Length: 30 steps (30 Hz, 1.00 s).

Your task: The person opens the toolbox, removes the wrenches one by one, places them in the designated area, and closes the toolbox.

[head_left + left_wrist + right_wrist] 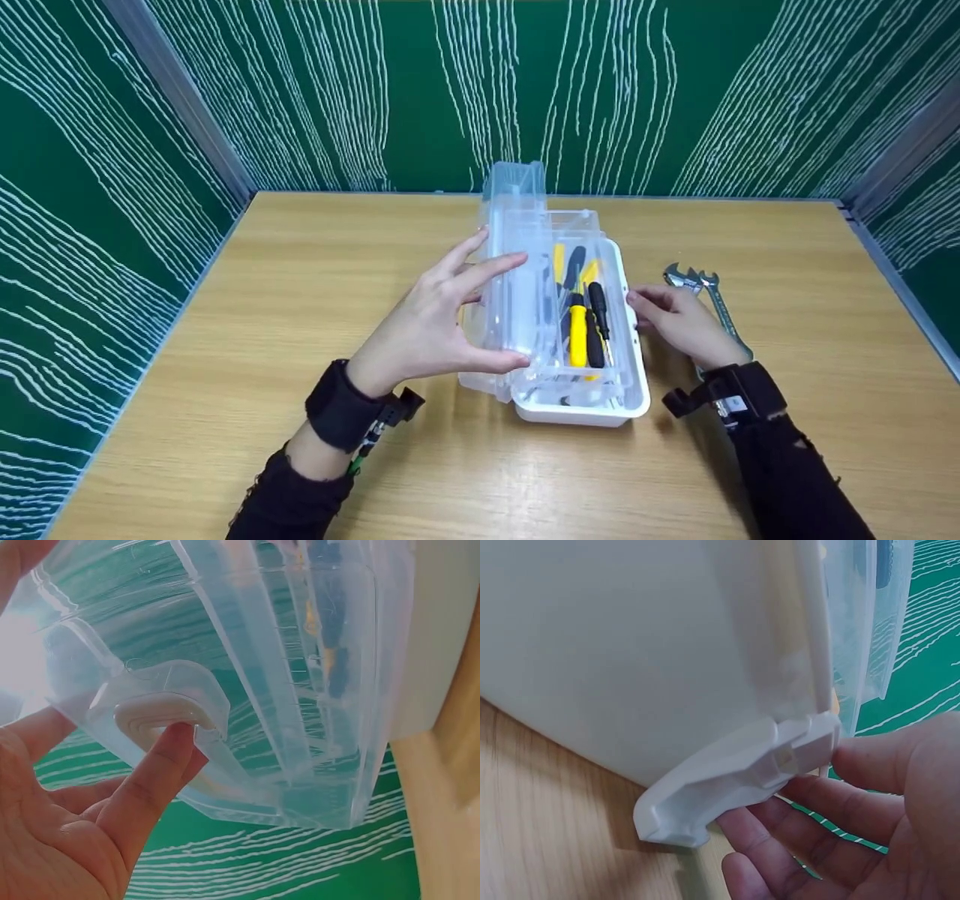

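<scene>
A white toolbox (577,415) stands on the table with its clear lid (517,225) raised on the left. My left hand (431,322) holds the lid, thumb and fingers spread around it; in the left wrist view one fingertip touches the pale carry handle (165,711). At the box's right side, my right hand (686,319) pinches a white latch (727,772) between thumb and fingers. Inside the box lie a yellow screwdriver (577,334), a black screwdriver (598,300) and other tools, partly behind clear plastic.
Right of the box, an adjustable wrench (679,277) and another wrench (720,304) lie on the wooden table (300,262), partly behind my right hand. Green panels (412,97) with white wavy lines border the table.
</scene>
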Available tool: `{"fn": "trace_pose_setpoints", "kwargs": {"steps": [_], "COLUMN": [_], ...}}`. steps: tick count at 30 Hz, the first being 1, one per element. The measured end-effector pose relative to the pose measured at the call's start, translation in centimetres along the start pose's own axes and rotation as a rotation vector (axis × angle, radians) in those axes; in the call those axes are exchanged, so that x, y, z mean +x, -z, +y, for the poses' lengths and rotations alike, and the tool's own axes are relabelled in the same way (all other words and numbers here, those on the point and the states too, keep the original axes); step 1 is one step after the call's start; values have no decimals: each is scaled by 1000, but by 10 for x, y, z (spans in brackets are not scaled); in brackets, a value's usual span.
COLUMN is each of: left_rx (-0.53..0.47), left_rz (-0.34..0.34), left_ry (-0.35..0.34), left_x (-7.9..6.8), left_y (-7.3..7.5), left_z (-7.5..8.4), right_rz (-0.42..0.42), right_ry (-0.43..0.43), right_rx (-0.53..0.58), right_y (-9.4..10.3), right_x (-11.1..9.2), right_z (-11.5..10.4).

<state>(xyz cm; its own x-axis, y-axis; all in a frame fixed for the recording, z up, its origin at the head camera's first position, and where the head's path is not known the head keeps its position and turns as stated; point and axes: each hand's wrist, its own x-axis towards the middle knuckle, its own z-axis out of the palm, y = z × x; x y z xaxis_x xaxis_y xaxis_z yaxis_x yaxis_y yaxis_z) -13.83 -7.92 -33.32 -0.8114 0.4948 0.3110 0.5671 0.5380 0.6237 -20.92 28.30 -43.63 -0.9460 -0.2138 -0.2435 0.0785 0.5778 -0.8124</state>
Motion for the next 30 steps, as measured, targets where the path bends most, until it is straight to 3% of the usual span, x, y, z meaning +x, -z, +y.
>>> {"fn": "trace_pose_setpoints", "kwargs": {"steps": [6,13,30], "left_rx": [74,167,256], "left_rz": [-11,-28,-88], "left_ry": [-15,-51,-108], "left_x": [6,13,29], "left_y": [-2,-6,-12], "left_z": [4,9,25], "right_rz": [11,-6,1], "right_ry": [20,-18,16], "right_rx": [17,13,24], "right_y": [0,0,0], "right_x": [-1,0,0], "right_z": [-1,-1,0]}}
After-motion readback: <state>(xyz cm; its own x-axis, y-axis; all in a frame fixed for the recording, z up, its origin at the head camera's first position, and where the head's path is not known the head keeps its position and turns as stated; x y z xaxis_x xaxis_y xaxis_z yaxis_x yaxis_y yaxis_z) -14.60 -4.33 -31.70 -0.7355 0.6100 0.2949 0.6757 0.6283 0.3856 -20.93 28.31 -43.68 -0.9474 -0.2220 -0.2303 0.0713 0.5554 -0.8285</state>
